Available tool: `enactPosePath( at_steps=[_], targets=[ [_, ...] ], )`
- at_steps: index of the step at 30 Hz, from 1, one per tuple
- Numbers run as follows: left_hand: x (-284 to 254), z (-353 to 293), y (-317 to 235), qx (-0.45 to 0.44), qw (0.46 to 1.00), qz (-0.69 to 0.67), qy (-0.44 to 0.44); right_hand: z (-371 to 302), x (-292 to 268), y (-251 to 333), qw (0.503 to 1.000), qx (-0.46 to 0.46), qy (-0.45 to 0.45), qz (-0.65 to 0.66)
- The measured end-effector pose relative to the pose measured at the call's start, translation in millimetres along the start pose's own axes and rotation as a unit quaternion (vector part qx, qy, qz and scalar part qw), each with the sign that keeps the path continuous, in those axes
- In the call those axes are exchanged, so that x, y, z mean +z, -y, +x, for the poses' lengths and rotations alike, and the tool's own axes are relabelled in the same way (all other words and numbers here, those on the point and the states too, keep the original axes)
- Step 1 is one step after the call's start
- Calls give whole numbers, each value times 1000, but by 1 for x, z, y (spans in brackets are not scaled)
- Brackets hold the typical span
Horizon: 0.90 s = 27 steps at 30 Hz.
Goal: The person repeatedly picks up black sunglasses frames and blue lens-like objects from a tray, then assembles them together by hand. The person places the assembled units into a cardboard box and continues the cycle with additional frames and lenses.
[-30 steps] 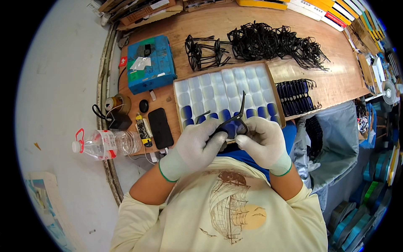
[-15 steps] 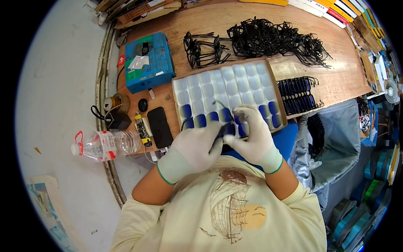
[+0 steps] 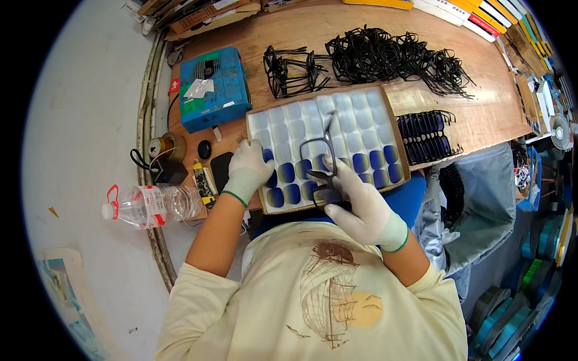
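Observation:
My right hand [image 3: 356,197] is closed on a pair of black-framed glasses [image 3: 331,144], held tilted above the tray. The rim nearer me carries a dark lens [image 3: 327,196], while the farther rim looks empty. At the tray's left side, my left hand [image 3: 248,169] is closed around the edge, its fingertips partly hidden, beside a blue lens [image 3: 268,155]. Under both hands lies a shallow cardboard lens tray [image 3: 398,135] with a white lining. Rows of pale lenses [image 3: 328,107] fill its far part; blue-tinted lenses [image 3: 377,159] occupy the near rows. White gloves cover both hands.
Tangled black frames [image 3: 385,54] are piled behind the tray. Glasses with dark lenses [image 3: 426,133] stand stacked at its right. Leftward are a blue box [image 3: 215,90], a phone [image 3: 221,171] and a plastic bottle [image 3: 153,206]. A grey lined bin [image 3: 481,204] stands beyond the table's right edge.
My left hand has left the glasses and moved left to the tray's edge. My right hand keeps the glasses, now turned so the frame shows. More near-row lenses are uncovered.

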<state>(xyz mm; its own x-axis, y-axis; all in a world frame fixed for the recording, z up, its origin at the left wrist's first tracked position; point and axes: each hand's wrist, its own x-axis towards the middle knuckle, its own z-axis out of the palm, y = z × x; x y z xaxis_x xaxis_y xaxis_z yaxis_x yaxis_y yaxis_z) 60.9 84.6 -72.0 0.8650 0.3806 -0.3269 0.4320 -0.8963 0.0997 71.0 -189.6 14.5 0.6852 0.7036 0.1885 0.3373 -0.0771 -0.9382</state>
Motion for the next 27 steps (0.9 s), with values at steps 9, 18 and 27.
enactPosePath(
  at_steps=[9,18,27],
  targets=[
    [-52,-73,-34,149,753,-622,152,5,5,6,988,142,-2,55],
    [-61,-79,-26,187,624,-714,258,0,-2,2,983,102,28,153],
    [-82,-100,-37,252,815,-515,85,-4,1,11,993,70,-52,77]
  ],
)
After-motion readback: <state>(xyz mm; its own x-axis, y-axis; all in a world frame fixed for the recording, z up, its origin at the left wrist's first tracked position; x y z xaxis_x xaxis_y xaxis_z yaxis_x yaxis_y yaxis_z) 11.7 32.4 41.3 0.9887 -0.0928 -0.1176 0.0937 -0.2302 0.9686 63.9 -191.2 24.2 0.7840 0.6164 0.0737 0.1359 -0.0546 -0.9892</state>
